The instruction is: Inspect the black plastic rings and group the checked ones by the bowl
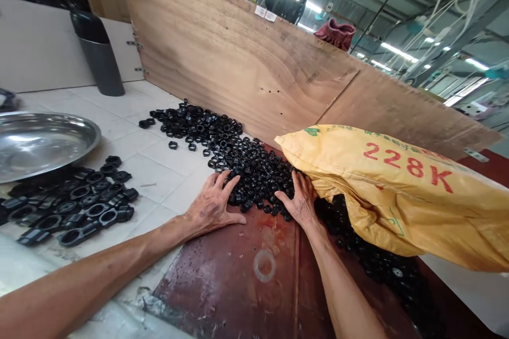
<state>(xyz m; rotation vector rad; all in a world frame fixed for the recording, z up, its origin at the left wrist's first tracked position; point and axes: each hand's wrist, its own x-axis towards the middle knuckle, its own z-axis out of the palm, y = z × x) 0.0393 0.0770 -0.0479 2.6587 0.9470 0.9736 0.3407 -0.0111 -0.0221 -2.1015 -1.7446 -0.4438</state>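
Observation:
A long heap of small black plastic rings (254, 167) runs across the work surface toward the wooden board. My left hand (214, 204) lies at the near left side of this heap, fingers spread and touching the rings, thumb stretched out over the dark red board (238, 275). At the heap's right end is my right hand (301, 201), its fingers apart and resting against the rings. Just beyond it, a yellow woven sack (382, 185) marked 228K leans over more black parts (382, 265). Neither hand grips anything that I can see.
A shiny metal basin (89, 140) stands at the left, with larger black ring parts (97, 198) in front of it. Behind them is a dark bottle (101, 58). A tall wooden board (238, 53) closes off the back, with a dark red cloth item (336, 34) on its top edge.

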